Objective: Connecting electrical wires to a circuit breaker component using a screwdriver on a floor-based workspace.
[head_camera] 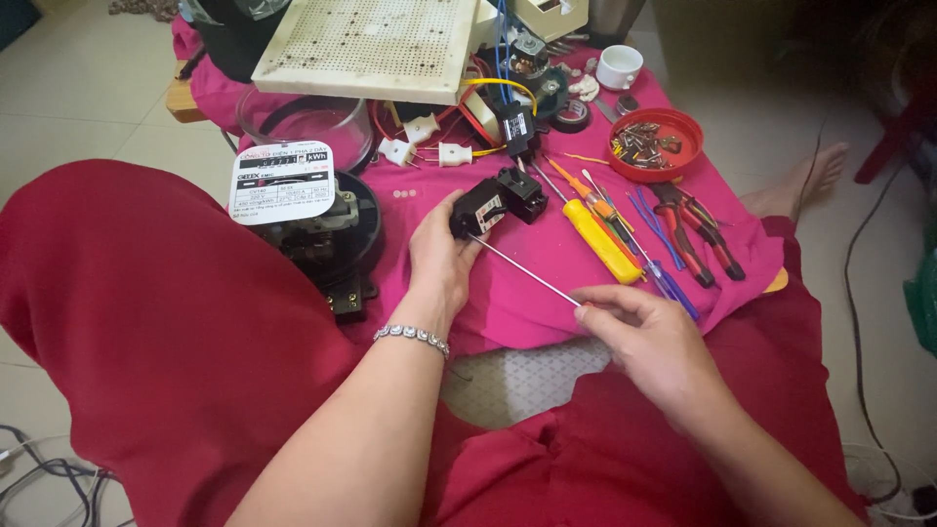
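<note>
Small black plastic component (485, 206): light, rigid; left hand (439, 256) grip closed around casing. Thin metal rod (524, 270), stiff, slippery: pinched in right hand (639, 327) grip, pointing 10 o'clock.

Single head view: my camera looks steeply down and forward, close over my lap and the pink cloth (547, 293).

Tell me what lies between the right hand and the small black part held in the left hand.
In the head view, a thin metal rod spans from the right hand to the black part; beneath it, pink cloth.
</note>
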